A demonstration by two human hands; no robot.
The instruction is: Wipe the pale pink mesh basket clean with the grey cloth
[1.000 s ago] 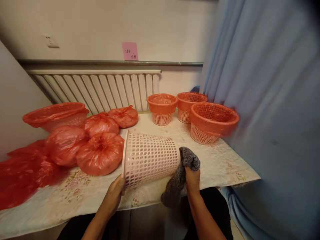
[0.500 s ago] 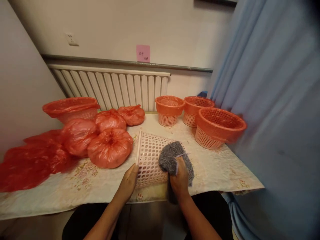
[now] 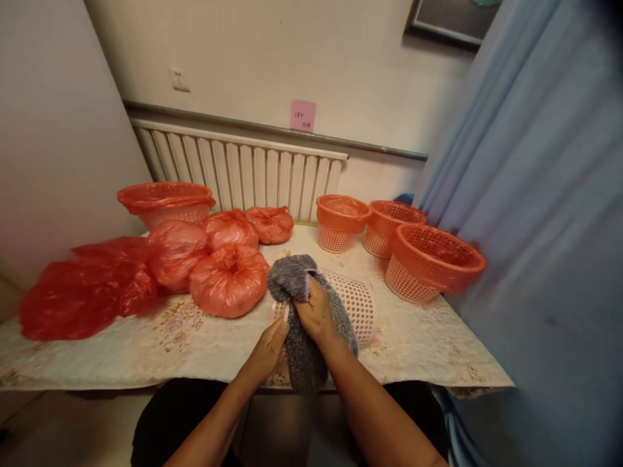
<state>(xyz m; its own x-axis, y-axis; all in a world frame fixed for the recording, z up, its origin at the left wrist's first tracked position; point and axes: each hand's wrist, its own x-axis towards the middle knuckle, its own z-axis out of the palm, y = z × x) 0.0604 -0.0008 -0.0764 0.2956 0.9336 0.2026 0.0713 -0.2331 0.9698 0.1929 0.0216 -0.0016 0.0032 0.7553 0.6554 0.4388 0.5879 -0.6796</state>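
1. Okay, so the left hand [image 3: 270, 344] is closed on the rim of a pale plastic basket [image 3: 359, 308], thumb up near the edge. Its other fingertips are hard to make out.
2. The right hand [image 3: 315, 311] is clamped on a bunched-up gray cloth [image 3: 302, 353] — part of it pokes up past the fist, the rest hangs down and drapes across the basket.
3. That basket is tipped on its side near the front edge of the table, rim end to the left, base to the right. The cloth hides a good chunk of its middle. Can't tell if it's resting fully on the flowered tablecloth [image 3: 438, 337] or held just off it.
4. The hands are right beside each other, maybe touching — too tangled up to say.
5. Left of the basket sit four puffy red bags [image 3: 228, 285] bunched together, with a heap of loose red plastic [image 3: 82, 292] beyond them.
6. Behind the bags is a red-lined basket [image 3: 180, 214], and three more lined baskets [image 3: 411, 280] stand upright at the back right, close together.
7. Background stuff: a radiator [image 3: 238, 168], a pink note [image 3: 302, 116] on the wall and a blue curtain [image 3: 530, 194] on the right.
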